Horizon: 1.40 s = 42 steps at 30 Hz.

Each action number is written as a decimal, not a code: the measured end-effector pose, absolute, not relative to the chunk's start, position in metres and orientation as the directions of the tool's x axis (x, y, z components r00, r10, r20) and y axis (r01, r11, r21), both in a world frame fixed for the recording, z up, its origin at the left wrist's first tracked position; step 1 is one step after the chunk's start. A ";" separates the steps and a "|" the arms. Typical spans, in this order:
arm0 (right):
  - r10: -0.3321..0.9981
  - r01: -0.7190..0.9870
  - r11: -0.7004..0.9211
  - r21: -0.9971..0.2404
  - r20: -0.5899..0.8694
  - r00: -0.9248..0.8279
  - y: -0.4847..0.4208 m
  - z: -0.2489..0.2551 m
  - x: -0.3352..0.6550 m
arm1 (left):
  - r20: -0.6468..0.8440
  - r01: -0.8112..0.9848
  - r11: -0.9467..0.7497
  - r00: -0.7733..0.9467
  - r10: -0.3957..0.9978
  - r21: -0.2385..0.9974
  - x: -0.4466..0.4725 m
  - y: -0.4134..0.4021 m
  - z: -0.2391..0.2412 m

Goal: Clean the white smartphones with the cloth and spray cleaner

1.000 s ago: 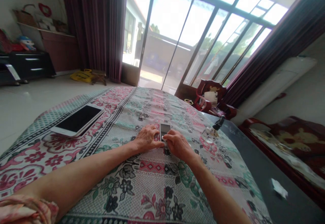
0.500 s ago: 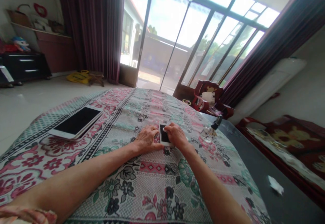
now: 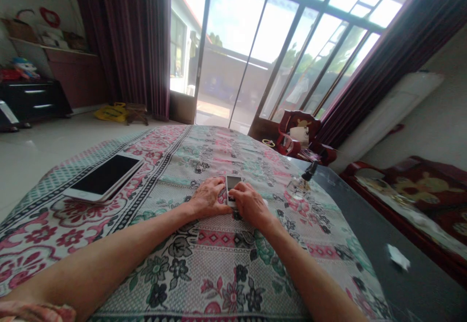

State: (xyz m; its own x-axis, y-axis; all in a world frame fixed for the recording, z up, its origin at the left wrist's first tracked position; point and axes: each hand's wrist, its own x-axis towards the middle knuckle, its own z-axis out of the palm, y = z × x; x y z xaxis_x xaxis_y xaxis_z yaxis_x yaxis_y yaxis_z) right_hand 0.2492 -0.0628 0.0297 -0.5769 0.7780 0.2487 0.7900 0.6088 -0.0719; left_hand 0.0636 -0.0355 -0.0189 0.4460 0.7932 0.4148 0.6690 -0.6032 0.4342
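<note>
Cloth: a patterned cloth (image 3: 219, 263) lay under both forearms; the clock was read from the phone, 12 pointing away from the person.
Left hand: the left hand (image 3: 208, 198) sat at 8 o'clock, thumb and fingers spread wide, touching the phone's left side and lower corner.
Right hand: the right hand (image 3: 252, 206) came in from 4 o'clock, fingers bunched narrow over the screen; whether they pinched anything could not be told.
Phone: the phone (image 3: 233, 180) lay on the cloth, between the hands, partly covered by the right.
Scrap: a white scrap (image 3: 398, 257) lay at 4 o'clock on the dark tabletop (image 3: 359, 224).
Bottle: a clear bottle (image 3: 297, 188) with a black top stood at 3 o'clock.
Tablet: a white-framed tablet (image 3: 105, 173), screen dark, lay at 9 o'clock.
Bag: a yellow bag (image 3: 110, 113) lay on the floor, 10 o'clock.
</note>
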 end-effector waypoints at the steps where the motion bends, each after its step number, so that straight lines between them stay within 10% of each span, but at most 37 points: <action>1: 0.773 0.782 0.618 -0.083 0.248 -0.585 -0.067 0.030 0.251 | 0.409 0.669 -0.609 0.458 0.789 0.426 0.063 -0.035 -0.020; 42: 0.789 0.791 0.576 -0.205 0.392 -0.473 -0.072 0.019 0.258 | 0.399 0.714 -0.604 0.469 0.788 0.354 0.063 -0.039 -0.022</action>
State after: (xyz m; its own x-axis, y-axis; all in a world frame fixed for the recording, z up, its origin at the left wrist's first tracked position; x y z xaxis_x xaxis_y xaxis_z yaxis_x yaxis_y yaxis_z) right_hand 0.2575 -0.0718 0.0185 -0.4732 0.7889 0.3920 0.7910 0.5764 -0.2052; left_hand 0.0626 -0.0392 -0.0225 0.4688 0.7880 0.3991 0.7138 -0.6041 0.3544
